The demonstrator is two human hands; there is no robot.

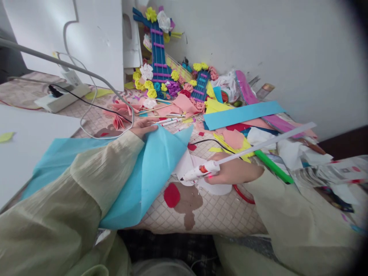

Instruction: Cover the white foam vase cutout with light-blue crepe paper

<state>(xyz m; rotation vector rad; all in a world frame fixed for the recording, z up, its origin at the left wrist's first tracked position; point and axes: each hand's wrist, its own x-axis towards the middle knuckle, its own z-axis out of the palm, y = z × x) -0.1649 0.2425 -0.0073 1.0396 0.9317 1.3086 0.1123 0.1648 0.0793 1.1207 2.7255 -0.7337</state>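
Observation:
A large sheet of light blue paper (149, 172) is folded over toward me, and my left hand (143, 127) grips its upper edge. Its other part stretches to the left under my sleeve. In my right hand (234, 170) is a white hot glue gun (201, 171) with a small red light showing. The gun's dark nozzle points left toward the blue paper, apart from it. A long clear glue stick (270, 142) sticks out of the gun's back. Below the nozzle lies a red paper petal (171, 194) on the patterned tablecloth (224, 214).
Paper guitar shapes with crepe flowers (161, 57) lean at the back wall. Coloured paper scraps and a blue strip (244, 114) crowd the right, near a green cutter (273, 166). A power strip (63, 96) and loose cables lie left, beside a white board (34, 145).

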